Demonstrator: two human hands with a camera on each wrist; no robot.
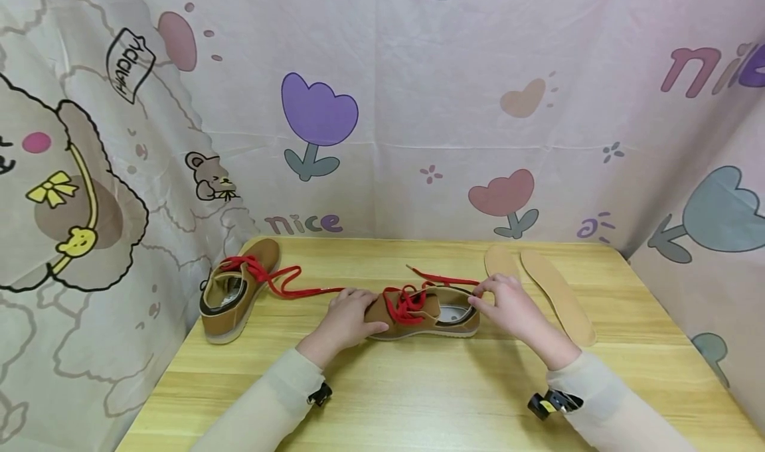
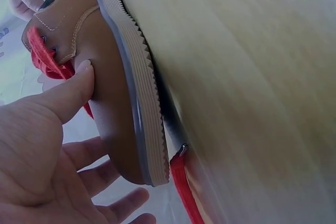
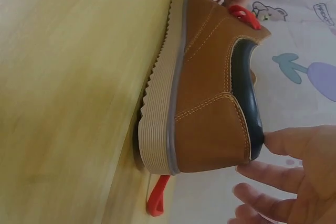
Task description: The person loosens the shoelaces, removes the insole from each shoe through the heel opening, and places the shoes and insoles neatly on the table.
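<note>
A brown lace-up shoe [image 1: 469,324] with red laces [image 1: 408,309] and a pale ridged sole stands on the table, toe to the left. My left hand [image 1: 346,316] grips its toe, the thumb [image 2: 79,87] on the near side and the fingers round the far side. At the heel, my right hand [image 1: 508,306] pinches the dark padded collar [image 3: 245,93] between thumb and fingers. Inside the shoe a light grey lining shows. One red lace trails behind it, tip pointing left. Its mate, another brown shoe [image 1: 221,322], stands further left with its lace stretched toward my left hand.
Two tan insoles, one long in view [image 1: 562,299] and one partly covered by my right hand [image 1: 501,259], lie at the right rear of the wooden table [image 1: 406,392]. A printed cloth [image 1: 418,107] hangs behind and along both sides.
</note>
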